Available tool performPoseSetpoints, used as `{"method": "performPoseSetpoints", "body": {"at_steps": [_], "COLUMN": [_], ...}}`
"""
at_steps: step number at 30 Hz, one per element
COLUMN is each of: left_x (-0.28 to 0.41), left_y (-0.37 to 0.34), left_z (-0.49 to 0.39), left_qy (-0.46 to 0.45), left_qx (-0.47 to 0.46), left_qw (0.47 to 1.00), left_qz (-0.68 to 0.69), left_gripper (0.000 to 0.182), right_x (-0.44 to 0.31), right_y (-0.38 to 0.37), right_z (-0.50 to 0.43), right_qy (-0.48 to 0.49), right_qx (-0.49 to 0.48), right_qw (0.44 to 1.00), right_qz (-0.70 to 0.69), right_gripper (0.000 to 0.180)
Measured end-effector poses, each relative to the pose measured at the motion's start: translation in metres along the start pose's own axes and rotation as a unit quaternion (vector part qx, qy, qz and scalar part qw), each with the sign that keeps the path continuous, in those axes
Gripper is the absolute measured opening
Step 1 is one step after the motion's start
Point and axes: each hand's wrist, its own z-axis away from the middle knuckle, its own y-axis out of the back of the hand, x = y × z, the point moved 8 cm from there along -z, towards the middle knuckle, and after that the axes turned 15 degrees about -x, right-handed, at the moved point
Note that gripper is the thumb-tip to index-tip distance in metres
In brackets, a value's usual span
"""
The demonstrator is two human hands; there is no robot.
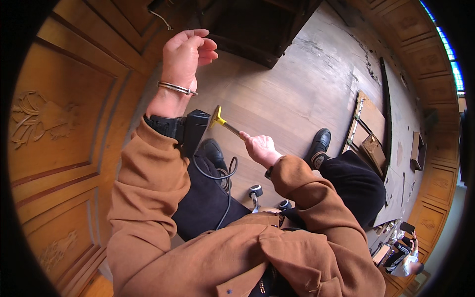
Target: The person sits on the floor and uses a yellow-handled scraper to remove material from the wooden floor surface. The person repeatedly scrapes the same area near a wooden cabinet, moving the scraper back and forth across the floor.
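Observation:
My right hand (261, 149) grips the shaft of a scraper (232, 128) with a yellow head and a wide edge, angled up and left above the floor. The wooden floor (259, 92) lies below it. To the upper left, my left hand (185, 52) is raised with its fingers loosely bent and apart, and nothing shows in it. A metal bangle (174, 88) circles that wrist. Lower on the forearm a black box-shaped device (195, 130) is strapped, with a dark cable (230, 174) leading toward my lap.
A carved wood panel wall (66, 126) rises close on the left. Ahead stands a dark wooden cabinet (252, 33). Broken boards (367, 130) lie on the right. Below me are caster wheels (256, 190). A person (404, 256) holding a dark flat object sits far right.

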Motion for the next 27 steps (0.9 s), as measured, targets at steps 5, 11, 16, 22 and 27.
{"method": "performPoseSetpoints", "body": {"at_steps": [5, 11, 16, 22, 27], "left_x": [0.002, 0.003, 0.002, 0.004, 0.003], "left_y": [0.013, 0.006, 0.003, 0.007, 0.0], "left_z": [0.004, 0.0, 0.001, 0.001, -0.001], "left_qy": [0.0, -0.011, -0.006, -0.015, -0.018], "left_qx": [0.013, -0.004, 0.003, -0.008, -0.032], "left_qw": [1.0, 1.0, 1.0, 1.0, 0.999], "left_qz": [0.002, 0.018, -0.004, 0.006, -0.005], "left_gripper": [0.019, 0.019, 0.019, 0.019, 0.02], "right_x": [0.006, -0.008, -0.031, 0.034, 0.124], "right_y": [0.002, -0.006, -0.003, 0.024, 0.046], "right_z": [0.011, 0.003, -0.024, 0.019, 0.073], "right_qy": [-0.019, -0.016, -0.006, -0.007, -0.01], "right_qx": [-0.04, -0.038, 0.007, -0.035, -0.101], "right_qw": [0.999, 0.999, 1.0, 0.998, 0.988], "right_qz": [0.022, 0.018, -0.01, 0.05, 0.118], "right_gripper": [0.046, 0.047, 0.044, 0.036, 0.023]}}
